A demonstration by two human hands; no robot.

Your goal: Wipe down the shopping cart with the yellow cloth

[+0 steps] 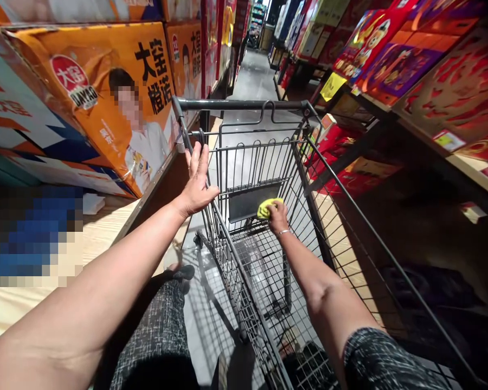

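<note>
A dark metal shopping cart (248, 104) stands before me, its handle bar at the far end. My left hand (197, 187) lies on the cart's left top rim, fingers stretched out and thumb apart. Inside the basket, my right hand (278, 218) grips a yellow cloth (263, 210) with dark markings. The cloth is at the right end of a dark flat panel (246, 205) on the cart's wire seat back. My right fingers are partly hidden behind the cloth and the hand.
Stacked orange drink cartons (93, 103) stand close on the left, above a light wooden ledge (32, 309). Red and purple gift boxes (406, 65) fill shelves on the right. A grey aisle floor (257, 73) runs away beyond the cart handle.
</note>
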